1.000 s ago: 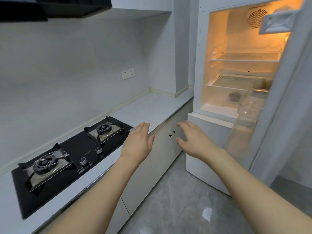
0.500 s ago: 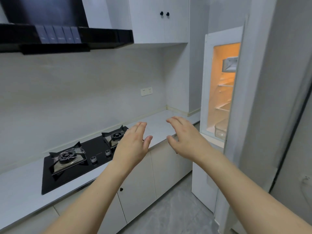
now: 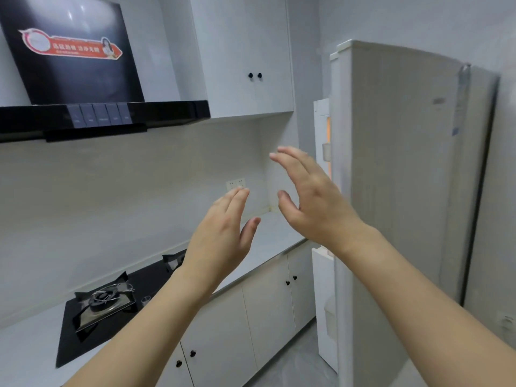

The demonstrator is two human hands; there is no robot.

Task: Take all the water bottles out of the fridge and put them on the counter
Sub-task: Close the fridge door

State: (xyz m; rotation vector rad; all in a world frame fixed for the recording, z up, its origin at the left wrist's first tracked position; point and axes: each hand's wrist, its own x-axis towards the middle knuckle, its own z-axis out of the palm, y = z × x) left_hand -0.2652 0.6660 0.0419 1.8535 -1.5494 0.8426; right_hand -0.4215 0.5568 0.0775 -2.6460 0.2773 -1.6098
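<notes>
The tall white fridge [image 3: 405, 177] stands at the right with its door swung almost closed; only a thin orange-lit slit [image 3: 328, 141] of the inside shows. No water bottle is visible anywhere. My left hand [image 3: 223, 238] and my right hand [image 3: 312, 202] are both raised in front of me, empty, fingers apart. They hover over the grey counter [image 3: 268, 241], just left of the fridge door's edge. Neither hand touches the door or the counter.
A black gas hob [image 3: 111, 300] sits in the counter at lower left under a black range hood [image 3: 103, 115]. White wall cabinets [image 3: 251, 57] hang above, white base cabinets [image 3: 268, 311] run below. A wall socket [image 3: 236, 184] is on the backsplash. Grey floor lies at the bottom.
The view has swung up and back: the fridge interior, wide open a second ago, is now almost hidden behind its door. Both hands rose, staying empty.
</notes>
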